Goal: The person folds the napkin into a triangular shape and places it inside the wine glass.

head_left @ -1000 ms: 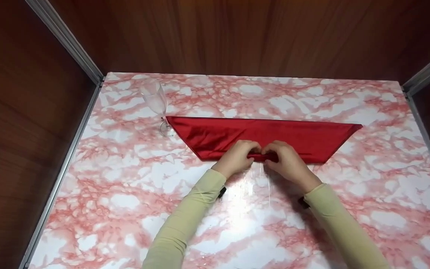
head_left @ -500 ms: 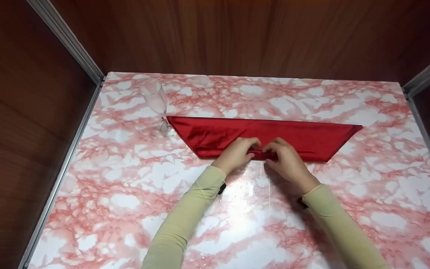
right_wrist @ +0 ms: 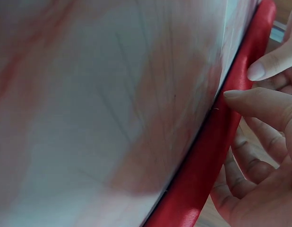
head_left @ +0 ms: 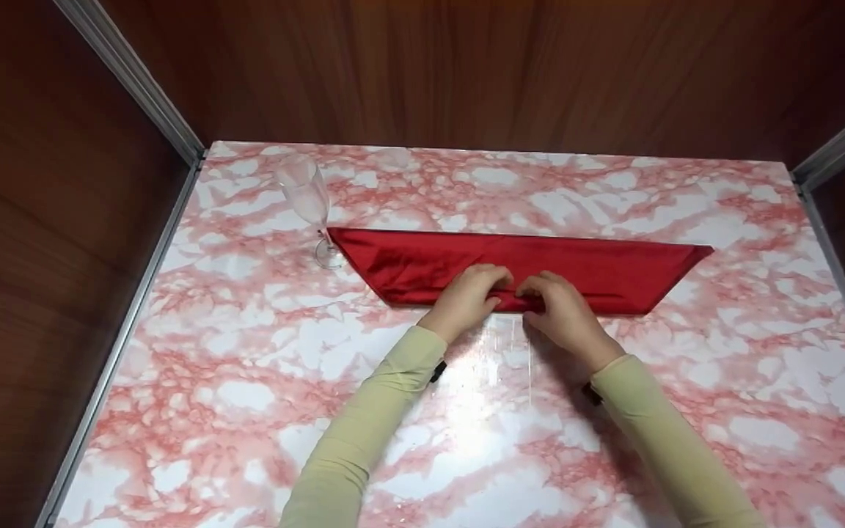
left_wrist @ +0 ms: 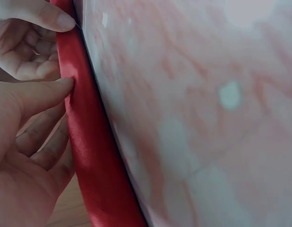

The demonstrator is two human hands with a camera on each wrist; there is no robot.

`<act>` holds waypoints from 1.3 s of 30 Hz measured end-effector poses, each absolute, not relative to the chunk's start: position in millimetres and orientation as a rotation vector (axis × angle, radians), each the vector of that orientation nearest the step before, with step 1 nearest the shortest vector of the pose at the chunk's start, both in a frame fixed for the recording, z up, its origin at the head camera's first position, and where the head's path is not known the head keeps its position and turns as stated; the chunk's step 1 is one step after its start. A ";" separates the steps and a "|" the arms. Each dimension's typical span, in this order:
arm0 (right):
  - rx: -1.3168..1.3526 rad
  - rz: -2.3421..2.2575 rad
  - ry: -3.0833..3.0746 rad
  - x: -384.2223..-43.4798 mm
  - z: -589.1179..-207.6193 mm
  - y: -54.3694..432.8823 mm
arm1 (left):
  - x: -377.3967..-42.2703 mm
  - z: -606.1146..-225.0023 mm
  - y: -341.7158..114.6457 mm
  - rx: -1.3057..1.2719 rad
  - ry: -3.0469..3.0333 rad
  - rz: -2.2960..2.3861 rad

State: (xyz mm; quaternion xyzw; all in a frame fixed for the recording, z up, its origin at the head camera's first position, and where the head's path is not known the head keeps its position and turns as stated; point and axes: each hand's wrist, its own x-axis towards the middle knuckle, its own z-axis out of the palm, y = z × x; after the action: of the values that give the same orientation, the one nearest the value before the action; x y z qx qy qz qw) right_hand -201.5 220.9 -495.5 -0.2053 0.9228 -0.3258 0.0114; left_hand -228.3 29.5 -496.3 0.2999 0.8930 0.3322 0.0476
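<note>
The red cloth (head_left: 584,260) has narrowed slightly, front to back.

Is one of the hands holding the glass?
No, the left hand and right hand both pinch the cloth, while the glass stands by the cloth's far left corner.

The cloth (head_left: 584,268) lies across the tabletop (head_left: 246,396), a champagne flute (head_left: 306,198) just beside its left end, a panel (head_left: 466,73) behind.

Marbled pink and white tabletop (head_left: 232,440), red cloth (head_left: 532,255), clear stemmed glass (head_left: 306,196) just beside
</note>
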 end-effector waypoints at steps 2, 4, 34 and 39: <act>-0.638 -1.024 2.876 -203.3 -496.0 221.3 | -227.3 -495.9 30.2 0.931 2.722 1.030; -0.636 -1.028 2.870 -204.8 -496.5 222.2 | -226.5 -495.7 31.1 0.952 2.711 1.053; -0.658 -1.211 2.877 -204.1 -492.0 227.5 | -235.4 -500.6 31.7 0.923 2.640 1.104; -0.698 -1.187 2.904 -202.6 -488.0 226.5 | -237.9 -500.2 31.8 0.917 2.639 1.099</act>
State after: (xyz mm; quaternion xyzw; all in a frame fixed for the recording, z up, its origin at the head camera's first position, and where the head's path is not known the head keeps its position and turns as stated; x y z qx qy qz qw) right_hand -202.6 226.5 -488.0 -0.2171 0.9030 -0.3690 -0.0361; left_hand -237.9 31.8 -500.2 0.3045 0.8770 0.3651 0.0697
